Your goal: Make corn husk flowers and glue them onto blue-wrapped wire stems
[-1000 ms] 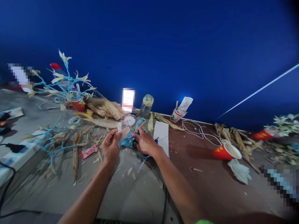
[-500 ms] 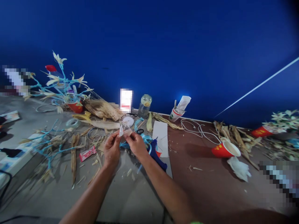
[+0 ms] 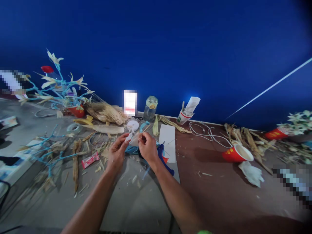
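Observation:
My left hand [image 3: 117,152] is closed in a pinch on a small white piece [image 3: 129,136], perhaps a bit of husk or tape; its exact kind is unclear. To its right, my right hand [image 3: 149,148] has its fingers curled together by a pale, see-through strip [image 3: 135,140]. Whether they grip the strip's end is hidden. Beneath both hands lies some bright blue strip material [image 3: 132,149]. A blue glue gun [image 3: 168,165] rests beside my right wrist. Just beyond the fingertips is a white roll [image 3: 133,124].
Husk scraps, blue wire branches [image 3: 51,157] and a pink wrapper [image 3: 90,160] lie left. Behind stand a glass jar [image 3: 150,112] and a potted blue-stemmed flower branch [image 3: 59,81]. White paper [image 3: 167,138], a cable [image 3: 211,135] and a tipped red cup [image 3: 229,155] lie right.
My right hand has drawn away to the right and its fingers have curled inward. My left hand keeps the white piece, now tilted more. The view has shifted slightly.

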`<state>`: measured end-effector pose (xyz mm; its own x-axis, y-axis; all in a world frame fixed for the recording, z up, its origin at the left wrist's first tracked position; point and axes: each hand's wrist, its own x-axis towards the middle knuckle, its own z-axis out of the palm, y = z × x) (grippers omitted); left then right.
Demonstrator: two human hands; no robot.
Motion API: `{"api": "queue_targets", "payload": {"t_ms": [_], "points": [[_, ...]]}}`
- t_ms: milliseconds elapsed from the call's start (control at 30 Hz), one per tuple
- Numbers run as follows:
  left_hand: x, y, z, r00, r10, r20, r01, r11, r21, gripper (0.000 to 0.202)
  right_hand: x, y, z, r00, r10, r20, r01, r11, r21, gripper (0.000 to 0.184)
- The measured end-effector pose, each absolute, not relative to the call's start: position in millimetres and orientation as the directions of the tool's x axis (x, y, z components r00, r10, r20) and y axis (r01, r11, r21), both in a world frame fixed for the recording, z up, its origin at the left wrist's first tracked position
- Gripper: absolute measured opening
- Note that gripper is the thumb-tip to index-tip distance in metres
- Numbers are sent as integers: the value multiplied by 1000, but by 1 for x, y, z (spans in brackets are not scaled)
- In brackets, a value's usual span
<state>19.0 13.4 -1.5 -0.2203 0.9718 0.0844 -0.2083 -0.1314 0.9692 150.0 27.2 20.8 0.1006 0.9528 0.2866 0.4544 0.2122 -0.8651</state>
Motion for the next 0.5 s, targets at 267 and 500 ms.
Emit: {"api": "queue_targets", "payload": {"t_ms": [267, 500], "points": [[19, 13, 2, -114, 993, 32, -111, -45, 993, 24, 153, 28, 23, 50, 939, 340, 483, 276, -831, 9], [18, 14, -6, -139, 982, -128, -315, 78, 946, 29, 156, 31, 25, 29, 989, 144, 204, 135, -970, 16]]}}
